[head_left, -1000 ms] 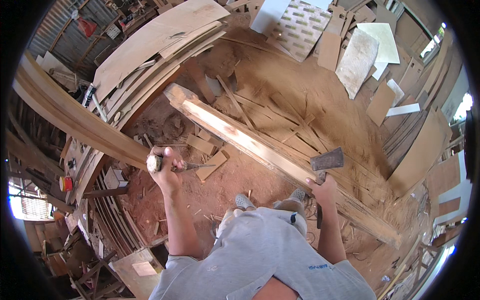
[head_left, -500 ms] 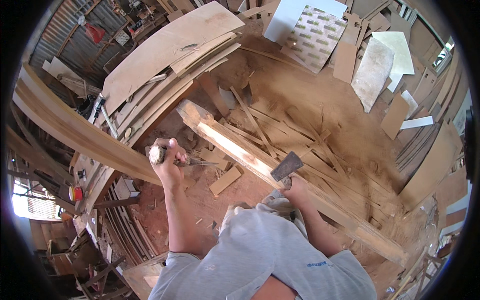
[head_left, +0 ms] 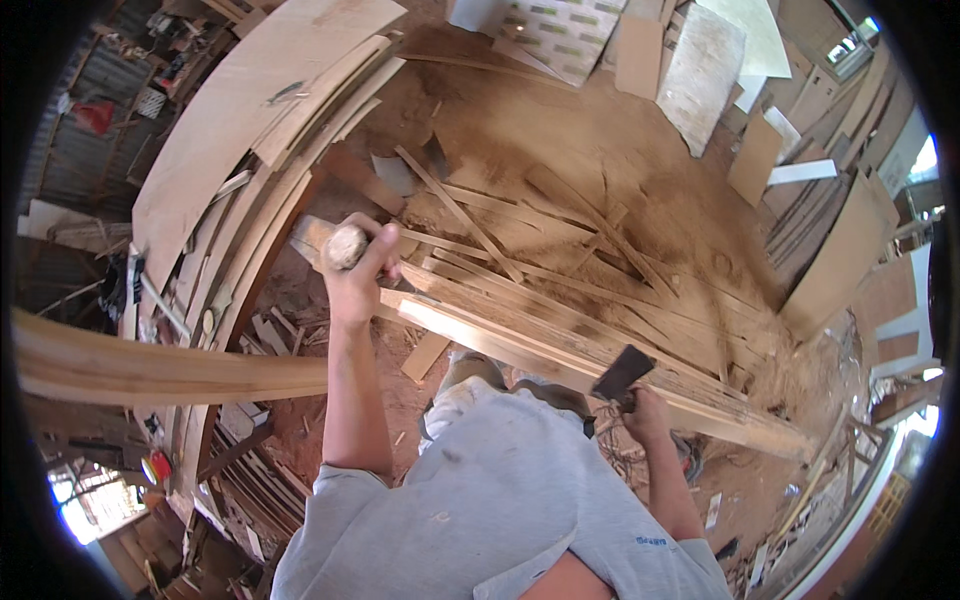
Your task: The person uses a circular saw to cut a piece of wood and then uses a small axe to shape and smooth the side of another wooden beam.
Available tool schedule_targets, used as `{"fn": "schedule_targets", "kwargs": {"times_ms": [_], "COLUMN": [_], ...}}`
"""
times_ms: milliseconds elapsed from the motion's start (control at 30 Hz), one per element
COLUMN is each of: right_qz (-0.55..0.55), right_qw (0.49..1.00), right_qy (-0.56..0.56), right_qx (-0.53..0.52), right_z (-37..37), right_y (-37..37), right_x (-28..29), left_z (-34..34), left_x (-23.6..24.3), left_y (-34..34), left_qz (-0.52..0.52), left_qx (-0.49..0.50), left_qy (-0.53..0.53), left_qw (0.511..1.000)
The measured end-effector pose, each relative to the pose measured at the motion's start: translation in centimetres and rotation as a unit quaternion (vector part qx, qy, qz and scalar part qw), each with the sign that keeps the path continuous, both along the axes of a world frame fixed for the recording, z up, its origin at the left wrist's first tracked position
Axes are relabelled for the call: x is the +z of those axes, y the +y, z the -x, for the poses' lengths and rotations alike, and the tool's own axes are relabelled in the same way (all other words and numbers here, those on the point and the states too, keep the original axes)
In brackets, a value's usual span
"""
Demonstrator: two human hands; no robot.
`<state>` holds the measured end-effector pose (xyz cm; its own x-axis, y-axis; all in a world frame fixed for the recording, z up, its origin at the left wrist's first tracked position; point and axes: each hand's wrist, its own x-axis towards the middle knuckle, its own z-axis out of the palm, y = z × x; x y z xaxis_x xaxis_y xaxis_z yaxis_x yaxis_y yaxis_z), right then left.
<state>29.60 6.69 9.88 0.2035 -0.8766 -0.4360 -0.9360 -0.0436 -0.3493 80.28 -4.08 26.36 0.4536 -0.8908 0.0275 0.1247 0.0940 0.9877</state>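
Observation:
My left hand (head_left: 355, 285) is closed around the thick wooden handle (head_left: 346, 247) of a chisel. The chisel's slim metal blade (head_left: 424, 298) points right, over the left part of a long wooden beam (head_left: 560, 372). A pale, freshly cut strip shows along the beam, which slants across in front of my body. In my right hand (head_left: 648, 416), closed on its handle, is a short tool like a hatchet with a dark flat head (head_left: 623, 371). That hand is held over the beam's right part, near its close edge. The hatchet's handle is mostly hidden by my fingers.
Loose wood strips (head_left: 590, 250) litter the dusty floor beyond the beam. Stacked boards (head_left: 270, 120) rise at the far left. A curved plank (head_left: 170, 372) juts in from the left. Sheets and panels (head_left: 700, 75) lie at the far right.
My left hand with the chisel has come over the beam's left part. My right hand and the hatchet have moved right and nearer. The view has shifted too.

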Motion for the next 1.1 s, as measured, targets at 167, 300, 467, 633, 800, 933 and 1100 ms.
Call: {"fn": "schedule_targets", "kwargs": {"times_ms": [167, 300, 467, 633, 800, 933, 1100], "right_qz": [0.015, -0.036, 0.034, -0.004, -0.077, 0.043, 0.098], "right_qw": [0.994, 0.988, 0.979, 0.951, 0.925, 0.944, 0.903], "right_qy": [0.038, 0.010, -0.007, -0.122, -0.192, -0.238, -0.392], "right_qx": [-0.102, -0.152, -0.199, -0.283, -0.318, -0.227, -0.145], "right_z": [4.9, 2.8, -0.4, -7.3, -12.6, -14.9, -18.6], "right_y": [1.9, 0.1, -0.7, -5.4, -9.7, -11.7, -14.1], "right_x": [0.0, 3.7, 3.4, 7.8, 10.7, 11.5, 16.5], "left_z": [1.4, 2.3, 3.0, 2.9, 2.7, 2.9, 3.8], "left_x": [-2.9, -4.4, -6.4, -6.9, -7.0, -7.2, -7.5], "left_y": [-4.1, -5.1, -4.5, -3.5, -2.6, -1.9, -0.5], "left_qz": [-0.082, -0.115, -0.152, -0.157, -0.136, -0.127, -0.112], "left_qx": [-0.168, -0.233, -0.266, -0.257, -0.262, -0.253, -0.259], "left_qy": [0.028, 0.014, -0.035, -0.042, -0.076, -0.069, -0.107], "left_qw": [0.982, 0.966, 0.951, 0.953, 0.952, 0.957, 0.953]}}
